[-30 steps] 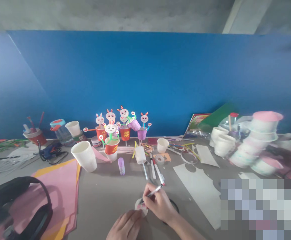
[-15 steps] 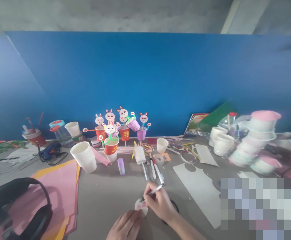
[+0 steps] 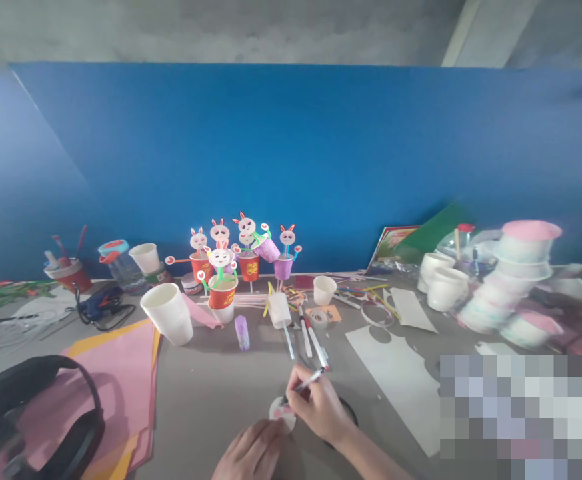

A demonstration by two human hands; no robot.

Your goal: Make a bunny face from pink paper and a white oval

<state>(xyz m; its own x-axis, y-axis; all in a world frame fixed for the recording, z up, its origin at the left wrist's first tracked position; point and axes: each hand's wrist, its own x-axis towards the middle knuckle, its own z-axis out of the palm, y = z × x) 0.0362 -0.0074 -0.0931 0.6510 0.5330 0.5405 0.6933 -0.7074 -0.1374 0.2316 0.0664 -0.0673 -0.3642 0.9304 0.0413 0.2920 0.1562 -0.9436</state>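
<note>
My right hand (image 3: 319, 407) is closed around a thin pen (image 3: 307, 383), its tip down on a small round white paper disc (image 3: 281, 412) with pink marks. My left hand (image 3: 253, 453) lies at the bottom edge with its fingers resting on the near side of that disc, pinning it to the grey table (image 3: 221, 393). A dark round object (image 3: 348, 413) lies partly hidden under my right wrist.
Bunny-faced paper-cup figures (image 3: 238, 257) stand at the back by the blue wall. White cups (image 3: 168, 313), markers (image 3: 311, 340), a purple glue stick (image 3: 242, 332), pink and yellow paper sheets (image 3: 121, 373), black headphones (image 3: 31, 413), a white cut sheet (image 3: 395, 373) and stacked cups (image 3: 515, 287) surround me.
Almost nothing: both hands stay on the disc and the pen keeps its place; the view has shifted very slightly.
</note>
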